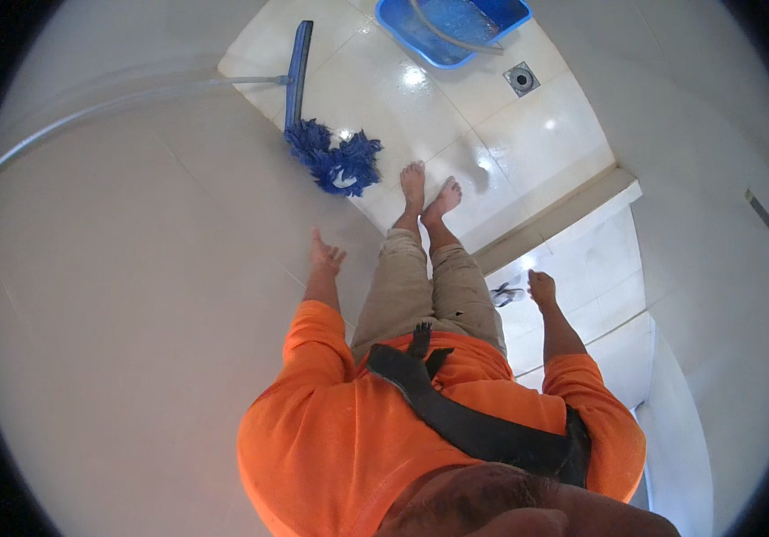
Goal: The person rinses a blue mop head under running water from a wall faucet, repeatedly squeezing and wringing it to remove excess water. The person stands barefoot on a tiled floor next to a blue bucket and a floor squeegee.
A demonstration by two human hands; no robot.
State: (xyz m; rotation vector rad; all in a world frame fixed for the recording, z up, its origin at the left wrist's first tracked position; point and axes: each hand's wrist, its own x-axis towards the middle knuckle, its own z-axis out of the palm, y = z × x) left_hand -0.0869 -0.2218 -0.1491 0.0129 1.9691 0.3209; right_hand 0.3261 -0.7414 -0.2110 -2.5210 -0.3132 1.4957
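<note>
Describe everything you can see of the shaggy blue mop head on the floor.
The mop head is a bunched mass of deep-blue, fabric-like strands with a whitish patch near its lower edge. It lies on the pale tiled floor beside the wall, its upper left seemingly touching the squeegee. The left hand is apart from it.

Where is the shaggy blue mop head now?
In the head view, the mop head lies left of centre, beyond the bare left hand, just below the long blue squeegee.

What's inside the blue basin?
Inside the blue basin: what looks like clear water. A hose crosses over it, hiding a strip beneath; the far side is cut off by the frame.
</note>
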